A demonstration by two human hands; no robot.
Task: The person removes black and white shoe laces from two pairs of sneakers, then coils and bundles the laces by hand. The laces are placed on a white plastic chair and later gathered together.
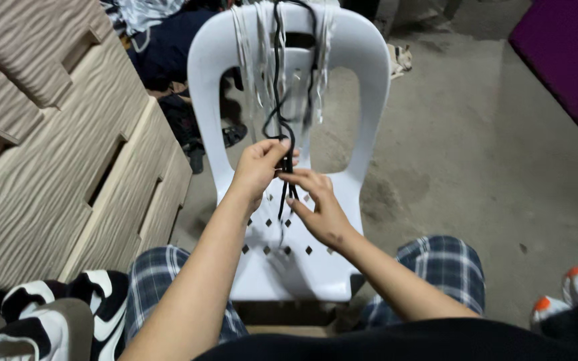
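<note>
**Hands pinching black lace over chair seat**

Left hand and right hand both pinch a black shoelace hanging from the backrest of the white plastic chair. It looks light, limp and thin: best gripped near its ends. White laces hang close at 11 o'clock. A drawer unit crowds 9 o'clock; the concrete floor opens toward 3 o'clock.

No packaging or displays here.
I see no packages, labels, signs or screens anywhere, near or far.
</note>
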